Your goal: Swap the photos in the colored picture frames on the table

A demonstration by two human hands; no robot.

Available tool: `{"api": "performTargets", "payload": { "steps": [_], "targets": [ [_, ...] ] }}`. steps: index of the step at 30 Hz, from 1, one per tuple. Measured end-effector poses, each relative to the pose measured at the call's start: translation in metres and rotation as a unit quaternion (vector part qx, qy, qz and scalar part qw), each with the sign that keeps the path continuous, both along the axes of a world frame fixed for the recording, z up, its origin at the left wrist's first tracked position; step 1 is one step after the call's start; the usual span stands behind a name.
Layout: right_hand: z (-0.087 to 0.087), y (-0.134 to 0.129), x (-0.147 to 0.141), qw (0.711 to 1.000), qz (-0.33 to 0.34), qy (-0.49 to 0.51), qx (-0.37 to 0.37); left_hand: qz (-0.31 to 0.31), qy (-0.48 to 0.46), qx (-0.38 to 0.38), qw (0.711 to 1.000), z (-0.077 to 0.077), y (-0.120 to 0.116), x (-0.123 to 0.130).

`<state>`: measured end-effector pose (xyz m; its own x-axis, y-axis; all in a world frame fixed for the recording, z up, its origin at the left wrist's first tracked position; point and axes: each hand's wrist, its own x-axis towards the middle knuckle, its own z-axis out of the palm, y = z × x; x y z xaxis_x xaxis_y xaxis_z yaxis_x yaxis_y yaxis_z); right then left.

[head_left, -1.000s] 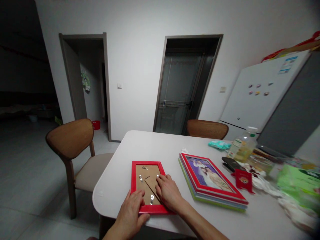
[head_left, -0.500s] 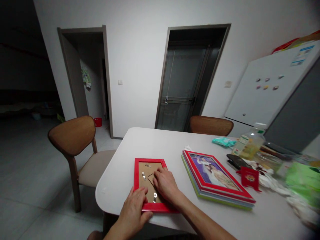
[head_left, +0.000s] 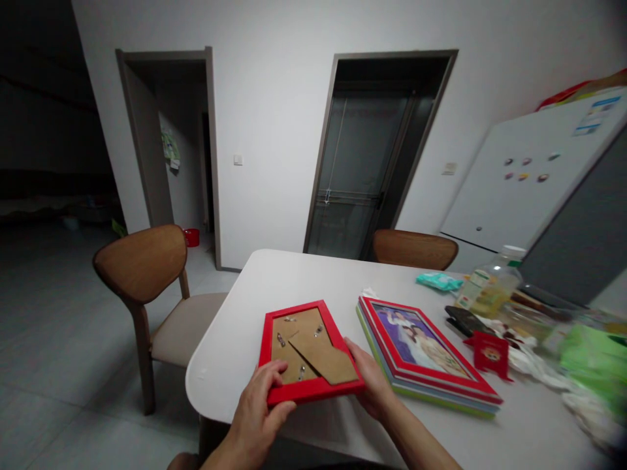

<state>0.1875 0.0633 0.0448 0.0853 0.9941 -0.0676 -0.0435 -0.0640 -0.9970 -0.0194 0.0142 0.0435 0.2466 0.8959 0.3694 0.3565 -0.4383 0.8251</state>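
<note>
Red frame: the red frame [head_left: 311,352] is lying back up near the counter's near-left corner, tilting, its near end standing off the surface close to the near edge.
Frame back: the brown backing [head_left: 301,320] is facing up, with a stand flap [head_left: 326,358] slanting across it and small metal clips [head_left: 281,339] showing.
Left grip: the left hand [head_left: 259,398] is closing on the frame's near-left corner, fingers lying over the rim and thumb pressing along the near side.
Right grip: the right hand [head_left: 371,382] is closing partway on the right rim, with some of its fingers hiding behind the frame.
Frame stack: a stack of frames [head_left: 421,346] is sitting just beside the right hand, blocking space on that side; its top print is showing people against purple.
Counter's right side: a red packet [head_left: 491,354], a dark object [head_left: 465,320], white crumpled tissue [head_left: 531,365] and a green bag [head_left: 592,359] are crowding together beyond the stack.
Far edge: a teal packet [head_left: 439,281] and a bottle [head_left: 492,285] holding yellowish liquid are resting toward the far side of the white counter [head_left: 294,274].
Chairs: one wooden chair [head_left: 142,264] is standing by the left edge, another chair [head_left: 416,249] behind the far edge.
</note>
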Motion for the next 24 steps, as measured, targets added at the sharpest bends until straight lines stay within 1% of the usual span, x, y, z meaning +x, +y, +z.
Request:
{"api": "performTargets", "payload": {
  "steps": [2,3,4,5,7,9,11,13,15,16,18,21,23,24],
  "targets": [
    [0.001,-0.005,-0.016,0.991,0.084,0.093,-0.044,-0.005,-0.100,-0.028,0.995,0.003,-0.006,0.011],
    [0.000,-0.007,-0.026,0.983,0.111,0.129,-0.063,-0.015,-0.150,-0.044,0.988,0.003,-0.009,0.017],
    [-0.002,-0.009,-0.036,0.976,0.121,0.164,-0.075,-0.028,-0.193,-0.058,0.979,0.003,-0.012,0.023],
    [-0.004,-0.010,-0.046,0.970,0.116,0.198,-0.079,-0.042,-0.227,-0.071,0.970,0.003,-0.015,0.029],
    [-0.006,-0.010,-0.060,0.963,0.076,0.252,-0.066,-0.060,-0.264,-0.089,0.958,0.004,-0.017,0.036],
    [-0.006,-0.010,-0.065,0.958,0.024,0.283,-0.034,-0.061,-0.290,-0.087,0.951,0.012,-0.014,0.035],
    [-0.004,-0.009,-0.060,0.956,0.001,0.295,-0.007,-0.059,-0.323,-0.078,0.941,0.028,-0.007,0.027],
    [0.000,-0.007,-0.048,0.959,-0.006,0.282,0.001,-0.076,-0.351,-0.088,0.929,0.045,0.001,0.017],
    [0.004,-0.004,-0.033,0.969,-0.025,0.246,0.004,-0.092,-0.361,-0.138,0.918,0.056,0.008,0.008],
    [0.005,-0.002,-0.026,0.974,-0.036,0.223,0.007,-0.097,-0.363,-0.165,0.912,0.058,0.010,0.005],
    [0.007,0.003,-0.013,0.983,-0.040,0.179,0.006,-0.100,-0.367,-0.216,0.899,0.052,0.015,0.002],
    [0.008,0.008,0.001,0.992,-0.009,0.124,-0.018,-0.085,-0.356,-0.283,0.887,0.031,0.021,0.001],
    [0.005,0.010,0.007,0.997,0.010,0.079,-0.019,-0.069,-0.340,-0.306,0.886,0.018,0.025,0.001],
    [0.003,0.011,0.009,0.999,0.015,0.052,-0.007,-0.063,-0.332,-0.302,0.891,0.012,0.028,0.001]
  ]
}}
